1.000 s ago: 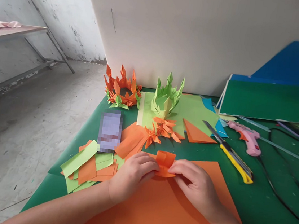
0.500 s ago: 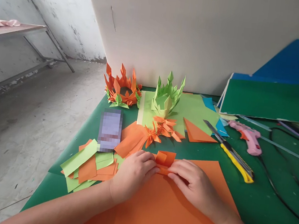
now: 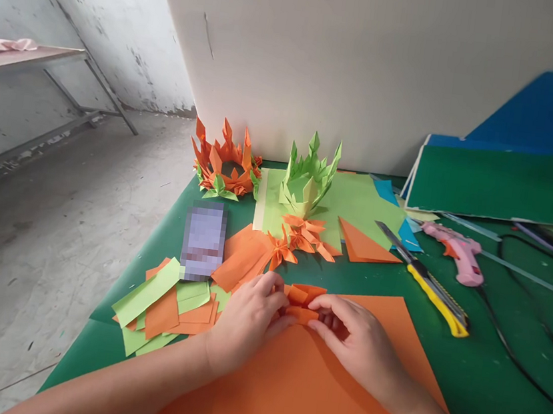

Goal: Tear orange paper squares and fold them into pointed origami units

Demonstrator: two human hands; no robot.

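Observation:
A small folded piece of orange paper is pinched between my two hands. My left hand grips its left end, and the fingers of my right hand close on its right end. Beneath both hands lies a large orange paper sheet. Just beyond the fingertips, more small orange paper shows; whether it joins the held piece I cannot tell. Orange paper flowers lie farther back, near a folded orange triangle.
Orange and green paper crowns stand at the back. Cut paper pieces and a pixelated rectangular object lie left. A yellow utility knife and a pink glue gun with its cord are right.
My fingers have shifted on the small orange paper. Its near edge now stands raised, and my right fingers have curled in more around its end.

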